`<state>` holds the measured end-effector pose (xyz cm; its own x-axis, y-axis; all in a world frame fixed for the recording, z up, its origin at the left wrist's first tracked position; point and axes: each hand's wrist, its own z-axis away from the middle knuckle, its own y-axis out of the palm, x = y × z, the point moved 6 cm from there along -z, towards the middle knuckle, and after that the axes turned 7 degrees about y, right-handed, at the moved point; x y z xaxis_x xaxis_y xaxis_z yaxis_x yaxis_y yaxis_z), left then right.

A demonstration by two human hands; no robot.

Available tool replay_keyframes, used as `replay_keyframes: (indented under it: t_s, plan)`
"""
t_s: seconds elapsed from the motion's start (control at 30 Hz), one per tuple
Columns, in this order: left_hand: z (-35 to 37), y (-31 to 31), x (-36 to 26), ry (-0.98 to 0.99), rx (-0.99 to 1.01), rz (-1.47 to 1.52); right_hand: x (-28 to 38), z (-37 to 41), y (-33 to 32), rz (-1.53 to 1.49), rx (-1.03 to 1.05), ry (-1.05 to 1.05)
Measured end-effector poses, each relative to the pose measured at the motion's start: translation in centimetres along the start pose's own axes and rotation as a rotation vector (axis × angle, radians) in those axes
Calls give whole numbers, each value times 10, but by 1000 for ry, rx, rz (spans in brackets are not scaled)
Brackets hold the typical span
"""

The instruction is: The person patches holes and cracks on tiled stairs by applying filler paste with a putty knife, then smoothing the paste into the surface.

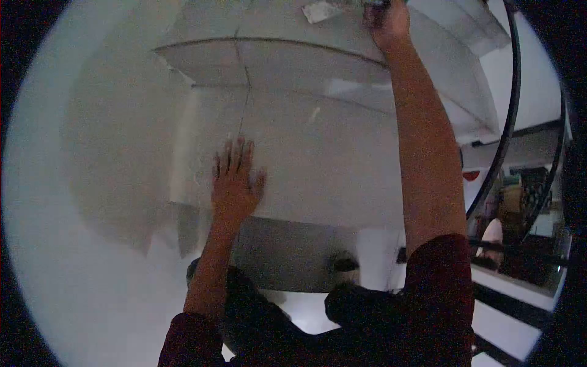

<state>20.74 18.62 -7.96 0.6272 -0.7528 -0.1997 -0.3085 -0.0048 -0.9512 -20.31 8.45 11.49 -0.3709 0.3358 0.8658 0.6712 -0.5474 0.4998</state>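
My left hand (235, 186) lies flat with its fingers spread on the pale grey surface of a step (318, 153). Higher up, at the top edge of the view, my right hand (390, 25) is closed round something dark (376, 11) that is partly cut off and too dim to name. Just left of it, a whitish, crumpled-looking piece (323, 11) lies against the upper surface. Between the hands runs the dark-edged front of a higher step (275, 41), with a thin crack-like line crossing it.
Black curved rails (512, 110) rise along the right side, with dark bars (510, 306) below them. Past the rails, a lower area holds several blurred items (520, 196). A pale wall (110, 122) fills the left. My dark-clothed legs (263, 312) are at the bottom.
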Motion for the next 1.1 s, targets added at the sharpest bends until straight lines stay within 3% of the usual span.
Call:
replay_keyframes:
  t_s: [0.13,0.2,0.23,0.3,0.37,0.43,0.5,0.57,0.63,0.67,0.73,0.87,0.9,1.1]
  plan:
    - [2,4,10,29,35,-12,-4,22,-7,109,-7,-66]
    - [27,-5,8,56,23,-68,12,71,-12,93,-138,-231]
    - [8,0,15,73,21,-60,8,59,-19,99,-152,-243]
    - [12,1,22,86,14,-60,8,92,-35,91,-260,-534]
    - [15,1,28,87,-8,-33,-25,104,-78,-93,72,-226]
    - [25,-32,18,67,-26,-18,-24,201,-61,324,25,-341]
    - [18,-40,11,70,-34,-22,-57,249,-88,26,-300,-22]
    - [18,-44,9,70,-49,-30,-87,287,-119,18,-397,64]
    - [14,-48,1,72,-65,-50,-107,301,-174,-1,-459,-65]
    - [13,-45,0,63,-63,-41,-104,311,-167,-9,-454,-74]
    - [19,-40,0,37,-62,-26,-106,337,-161,-380,-615,-73]
    - [29,-37,-1,35,-117,31,-109,341,-169,-238,-548,-51]
    - [61,-25,1,1,-169,24,-126,353,-176,-208,-498,-70]
    - [39,-36,11,-5,-97,49,-124,349,-170,-104,-476,-239]
